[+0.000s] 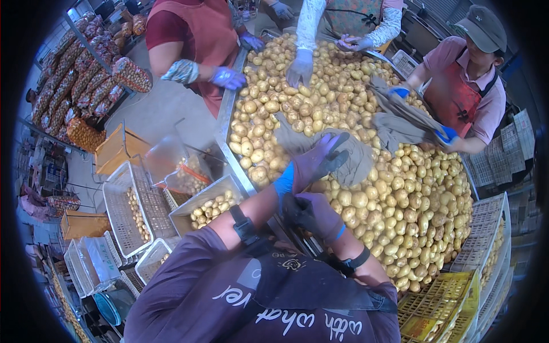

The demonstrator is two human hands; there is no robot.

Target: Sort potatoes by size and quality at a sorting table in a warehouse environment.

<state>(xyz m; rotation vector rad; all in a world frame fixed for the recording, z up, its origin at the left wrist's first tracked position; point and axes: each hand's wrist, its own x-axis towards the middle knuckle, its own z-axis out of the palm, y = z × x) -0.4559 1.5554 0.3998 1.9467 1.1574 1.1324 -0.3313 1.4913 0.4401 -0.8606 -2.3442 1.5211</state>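
Note:
My left hand [318, 160], in a purple glove with dark fingertips and a blue cuff, is raised over the near edge of the potato heap with its fingers spread. My right hand [316, 214], gloved alike, is bent close to the wrist of the left; its dark fingers look curled near the blue cuff, and what they may grip is hidden. Just beyond the left hand a grey cloth [354, 160] lies on the potatoes [399, 206]. They are heaped on a metal-edged sorting table [235, 160].
Co-workers' gloved hands reach over the far sides; one co-worker at right handles a grey cloth [396, 128]. White plastic crates [124, 214] and a bin of potatoes [214, 210] stand at left, a yellow crate [441, 296] at lower right. Net sacks [81, 77] are stacked at far left.

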